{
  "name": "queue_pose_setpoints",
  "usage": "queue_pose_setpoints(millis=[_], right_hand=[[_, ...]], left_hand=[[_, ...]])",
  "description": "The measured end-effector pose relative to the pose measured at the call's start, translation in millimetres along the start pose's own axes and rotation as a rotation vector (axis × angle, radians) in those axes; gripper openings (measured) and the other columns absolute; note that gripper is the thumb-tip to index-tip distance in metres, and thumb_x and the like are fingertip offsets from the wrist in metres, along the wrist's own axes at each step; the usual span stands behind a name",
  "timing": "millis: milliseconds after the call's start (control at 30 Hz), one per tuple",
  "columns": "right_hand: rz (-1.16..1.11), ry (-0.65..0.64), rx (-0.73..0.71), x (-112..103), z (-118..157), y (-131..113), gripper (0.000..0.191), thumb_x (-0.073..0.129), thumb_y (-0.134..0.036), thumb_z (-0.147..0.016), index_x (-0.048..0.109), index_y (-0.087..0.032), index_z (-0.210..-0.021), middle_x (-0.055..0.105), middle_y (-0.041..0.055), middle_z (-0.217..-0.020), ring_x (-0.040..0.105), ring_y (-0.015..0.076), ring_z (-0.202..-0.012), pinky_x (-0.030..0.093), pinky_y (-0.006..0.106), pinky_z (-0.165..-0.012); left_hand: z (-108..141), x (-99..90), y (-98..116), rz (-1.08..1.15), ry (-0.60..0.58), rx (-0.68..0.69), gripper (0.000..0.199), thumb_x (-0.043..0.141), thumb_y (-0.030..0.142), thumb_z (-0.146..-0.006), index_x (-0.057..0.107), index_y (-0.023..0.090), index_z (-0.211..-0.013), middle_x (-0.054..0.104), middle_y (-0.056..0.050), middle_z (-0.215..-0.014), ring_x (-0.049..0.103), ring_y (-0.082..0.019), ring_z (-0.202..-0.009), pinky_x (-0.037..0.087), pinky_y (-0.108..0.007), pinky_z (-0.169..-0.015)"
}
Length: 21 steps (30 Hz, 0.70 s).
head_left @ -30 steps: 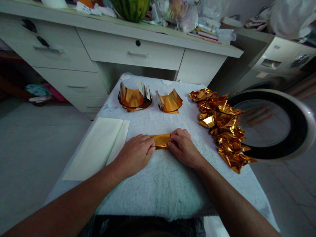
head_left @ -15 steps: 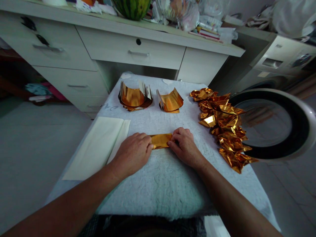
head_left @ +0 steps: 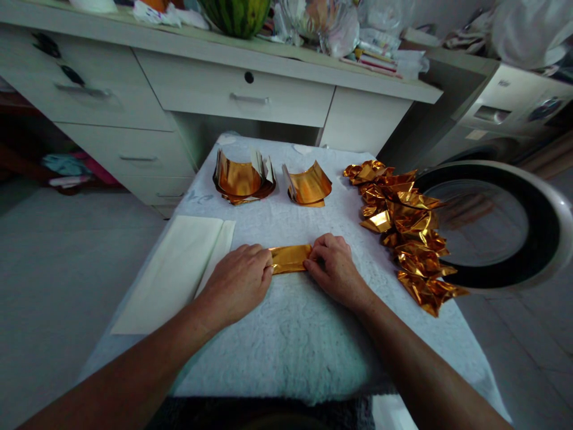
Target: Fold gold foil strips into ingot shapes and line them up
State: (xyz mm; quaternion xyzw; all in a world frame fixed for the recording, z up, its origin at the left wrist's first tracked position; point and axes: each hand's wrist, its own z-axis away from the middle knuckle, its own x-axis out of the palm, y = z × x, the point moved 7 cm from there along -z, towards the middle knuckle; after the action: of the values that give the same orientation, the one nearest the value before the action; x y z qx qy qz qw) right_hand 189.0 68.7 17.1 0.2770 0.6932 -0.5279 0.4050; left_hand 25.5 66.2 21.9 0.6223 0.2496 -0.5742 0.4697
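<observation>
A folded strip of gold foil paper [head_left: 290, 259] lies flat across the middle of the cloth-covered table [head_left: 286, 340]. My left hand [head_left: 242, 279] is closed on its left end, fingers curled over it and hiding that end. At the opposite end my right hand [head_left: 335, 266] pinches the strip between thumb and fingers. Beyond the hands stand two stacks of curved gold foil sheets, a larger left stack [head_left: 242, 179] and a smaller right stack [head_left: 308, 184]. Folded gold foil pieces [head_left: 403, 221] are heaped along the table's right side.
Pale paper sheets [head_left: 172, 269] lie left of my left hand. Behind the table is a white drawer desk [head_left: 242, 89] bearing a watermelon [head_left: 235, 17] and plastic bags. A washing machine's open round door [head_left: 496, 280] stands close to the right table edge.
The view has shifted slightly. Both hands keep hold of the gold strip's ends, and a little more of the strip shows beside my left hand.
</observation>
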Motion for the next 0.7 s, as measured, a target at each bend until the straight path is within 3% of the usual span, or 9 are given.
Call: queue_pose_setpoints(millis=[367,700], right_hand=[[-0.011,0.011,0.023,1.9,1.7,2.6,0.014,0.066,-0.022,-0.086,0.062,-0.018,-0.073,0.058,0.0055,-0.096,0.049,0.0220,-0.094,0.038,0.040,-0.087],[0.008,0.018,0.004,2.9,1.7,3.1,0.013,0.065,-0.023,-0.087,0.063,-0.018,-0.074,0.058,0.0053,-0.096,0.048,0.0220,-0.093,0.038,0.039,-0.084]], left_hand=[[1.0,0.7,-3.4,-0.009,-0.016,-0.069,0.018,0.046,0.020,-0.093,0.056,0.019,-0.078,0.064,-0.007,-0.087,0.061,-0.023,-0.087,0.045,-0.036,-0.080],[1.2,4.1,-4.4,-0.060,0.011,-0.057,0.025,0.039,0.020,-0.096,0.059,0.018,-0.081,0.065,-0.008,-0.088,0.061,-0.024,-0.087,0.046,-0.038,-0.081]])
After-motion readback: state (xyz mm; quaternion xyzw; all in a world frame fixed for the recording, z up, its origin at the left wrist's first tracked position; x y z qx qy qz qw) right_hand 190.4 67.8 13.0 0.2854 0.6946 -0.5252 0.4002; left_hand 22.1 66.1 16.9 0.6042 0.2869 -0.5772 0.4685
